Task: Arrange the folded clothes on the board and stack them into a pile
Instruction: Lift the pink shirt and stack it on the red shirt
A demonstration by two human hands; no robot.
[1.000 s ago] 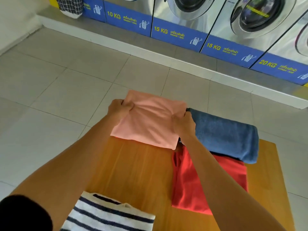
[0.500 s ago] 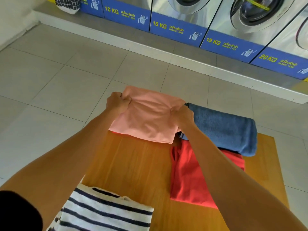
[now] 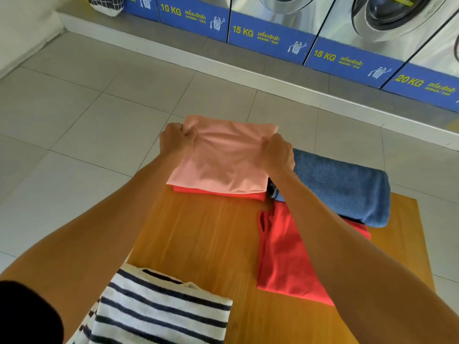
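A folded pink garment (image 3: pixel 223 160) lies at the far left of the wooden board (image 3: pixel 198 234), on top of a red folded piece (image 3: pixel 218 194) whose edge shows beneath it. My left hand (image 3: pixel 175 141) grips the pink garment's left edge and my right hand (image 3: pixel 278 152) grips its right edge. A folded blue towel (image 3: pixel 340 184) sits at the far right, overlapping a flat red garment (image 3: pixel 288 256). A striped white and navy garment (image 3: pixel 159 311) lies at the board's near left corner.
The board stands over a grey tiled floor (image 3: pixel 87 125). A row of washing machines with blue labels (image 3: pixel 268 38) runs along a raised step at the back. A checked basket (image 3: pixel 106 3) stands at the back left.
The pink garment has come down onto a red folded piece at the board's far edge, and that red edge now shows below it. Both hands still grip it.
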